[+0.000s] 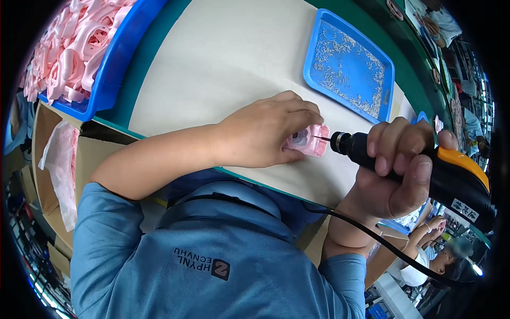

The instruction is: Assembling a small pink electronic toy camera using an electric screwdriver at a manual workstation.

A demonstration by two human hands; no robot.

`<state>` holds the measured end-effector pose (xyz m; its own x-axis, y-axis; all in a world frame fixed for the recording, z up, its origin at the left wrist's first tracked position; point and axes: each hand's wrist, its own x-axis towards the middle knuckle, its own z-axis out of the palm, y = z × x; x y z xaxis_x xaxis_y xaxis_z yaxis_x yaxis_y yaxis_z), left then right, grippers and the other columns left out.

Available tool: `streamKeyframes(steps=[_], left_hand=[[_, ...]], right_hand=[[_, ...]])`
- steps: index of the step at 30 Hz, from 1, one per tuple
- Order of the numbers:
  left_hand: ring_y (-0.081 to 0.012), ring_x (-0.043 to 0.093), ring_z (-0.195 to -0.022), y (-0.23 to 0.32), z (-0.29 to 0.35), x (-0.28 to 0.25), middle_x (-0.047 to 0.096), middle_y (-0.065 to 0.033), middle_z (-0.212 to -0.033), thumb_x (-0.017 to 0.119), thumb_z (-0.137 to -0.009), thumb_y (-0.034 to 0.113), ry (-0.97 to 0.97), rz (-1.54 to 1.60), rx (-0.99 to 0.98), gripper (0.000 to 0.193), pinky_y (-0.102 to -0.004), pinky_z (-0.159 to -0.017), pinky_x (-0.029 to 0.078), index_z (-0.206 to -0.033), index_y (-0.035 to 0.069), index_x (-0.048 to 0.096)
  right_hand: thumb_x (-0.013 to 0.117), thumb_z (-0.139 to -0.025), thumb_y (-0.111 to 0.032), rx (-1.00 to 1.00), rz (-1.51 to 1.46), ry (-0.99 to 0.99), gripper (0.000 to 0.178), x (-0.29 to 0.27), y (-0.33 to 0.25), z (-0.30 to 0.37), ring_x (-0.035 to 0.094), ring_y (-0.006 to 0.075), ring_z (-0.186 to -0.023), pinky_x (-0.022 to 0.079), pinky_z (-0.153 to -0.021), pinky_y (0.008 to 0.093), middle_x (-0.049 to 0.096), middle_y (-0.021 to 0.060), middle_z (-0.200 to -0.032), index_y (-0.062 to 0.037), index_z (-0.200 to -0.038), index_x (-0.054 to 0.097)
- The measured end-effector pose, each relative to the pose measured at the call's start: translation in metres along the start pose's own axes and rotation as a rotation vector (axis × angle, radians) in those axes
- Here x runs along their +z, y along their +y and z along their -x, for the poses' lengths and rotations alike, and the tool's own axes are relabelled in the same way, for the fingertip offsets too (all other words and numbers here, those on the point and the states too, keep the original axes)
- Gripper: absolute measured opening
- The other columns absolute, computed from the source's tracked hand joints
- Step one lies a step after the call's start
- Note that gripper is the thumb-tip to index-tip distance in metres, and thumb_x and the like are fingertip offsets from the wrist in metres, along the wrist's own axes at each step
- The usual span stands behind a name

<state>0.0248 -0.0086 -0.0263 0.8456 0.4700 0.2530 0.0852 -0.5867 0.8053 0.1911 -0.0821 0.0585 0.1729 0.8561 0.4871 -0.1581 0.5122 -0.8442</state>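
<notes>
A pink plastic housing (pixel 317 143) is held in my left hand (pixel 268 130), its fingers and thumb wrapped round it over the white work surface. Part of the housing is hidden under the fingers, and something greyish shows inside it. My right hand (pixel 396 165) grips a black electric screwdriver (pixel 361 151) with an orange lever on its side. Its thin bit points left and reaches the pink housing; whether the tip sits on a screw is too small to tell. A black cable (pixel 366 231) runs below my right forearm.
A blue tray (pixel 313 66) with many small screws lies on the far right of the table. At the far left stands a blue bin (pixel 114 66) heaped with pink plastic parts (pixel 87 45). Below it is a cardboard box (pixel 87 159) with a plastic bag. Other people work at the right.
</notes>
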Motion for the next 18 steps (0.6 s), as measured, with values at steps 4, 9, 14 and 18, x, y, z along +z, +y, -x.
streamKeyframes(steps=[4, 9, 14, 18], left_hand=[[-0.0269, 0.054, -0.104, 0.002, 0.000, 0.002, 0.058, -0.0059, -0.117, 0.078, -0.068, 0.015, 0.026, 0.012, 0.015, 0.051, -0.0368, -0.091, 0.046, -0.115, 0.009, 0.057], [-0.0272, 0.054, -0.104, -0.001, 0.001, 0.002, 0.059, -0.0060, -0.116, 0.078, -0.068, 0.016, 0.036, 0.011, 0.019, 0.052, -0.0369, -0.090, 0.047, -0.115, 0.008, 0.058], [-0.0274, 0.054, -0.104, -0.001, -0.001, 0.003, 0.059, -0.0061, -0.116, 0.078, -0.068, 0.017, 0.037, 0.026, 0.034, 0.052, -0.0371, -0.090, 0.047, -0.115, 0.008, 0.058], [-0.0277, 0.054, -0.104, -0.003, 0.002, 0.003, 0.059, -0.0068, -0.116, 0.078, -0.068, 0.016, 0.047, 0.030, 0.021, 0.052, -0.0374, -0.090, 0.047, -0.115, 0.008, 0.058]], right_hand=[[0.057, -0.089, -0.018, -0.003, 0.044, -0.018, 0.035, -0.002, 0.001, 0.000, 0.042, 0.0081, -0.055, 0.040, -0.057, 0.0280, 0.043, -0.0016, -0.070, -0.0112, -0.123, 0.051], [0.057, -0.088, -0.018, 0.018, 0.086, 0.021, 0.035, 0.003, 0.007, 0.001, 0.042, 0.0085, -0.055, 0.040, -0.057, 0.0282, 0.043, -0.0017, -0.069, -0.0110, -0.122, 0.051], [0.056, -0.088, -0.017, 0.021, 0.097, 0.008, 0.032, 0.005, 0.004, 0.001, 0.042, 0.0086, -0.055, 0.040, -0.057, 0.0289, 0.042, -0.0019, -0.069, -0.0118, -0.119, 0.051], [0.057, -0.087, -0.016, -0.010, 0.110, -0.051, 0.031, 0.006, 0.011, 0.004, 0.042, 0.0085, -0.053, 0.041, -0.057, 0.0290, 0.041, -0.0021, -0.068, -0.0138, -0.117, 0.050]])
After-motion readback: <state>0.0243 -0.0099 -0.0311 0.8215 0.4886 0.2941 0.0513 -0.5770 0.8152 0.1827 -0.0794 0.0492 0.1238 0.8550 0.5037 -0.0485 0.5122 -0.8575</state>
